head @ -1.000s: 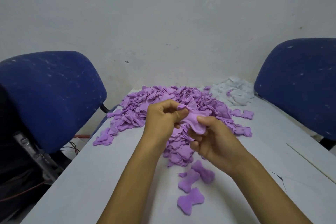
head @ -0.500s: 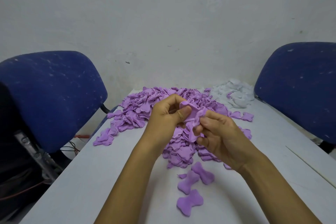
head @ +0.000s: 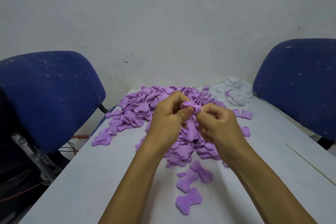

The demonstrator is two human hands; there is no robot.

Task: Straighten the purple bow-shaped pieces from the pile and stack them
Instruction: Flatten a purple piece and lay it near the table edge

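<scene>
Flattened pieces: three purple bows lying on the table, nearer than the pile.
Left hand: above the pile, pinching a crumpled bow piece.
Right hand: pinching the same piece's other side.
Pile: purple heap mid-table.
White scraps: beyond the pile, rightward.

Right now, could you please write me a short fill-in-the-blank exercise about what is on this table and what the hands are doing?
1. Both hands, the left hand and the right hand, pinch one crumpled ____ piece above the pile.
2. The smaller heap at the table's far right is ____ in colour.
3. A ____ chair stands at each side of the table.

Missing words: purple; white; blue
</scene>
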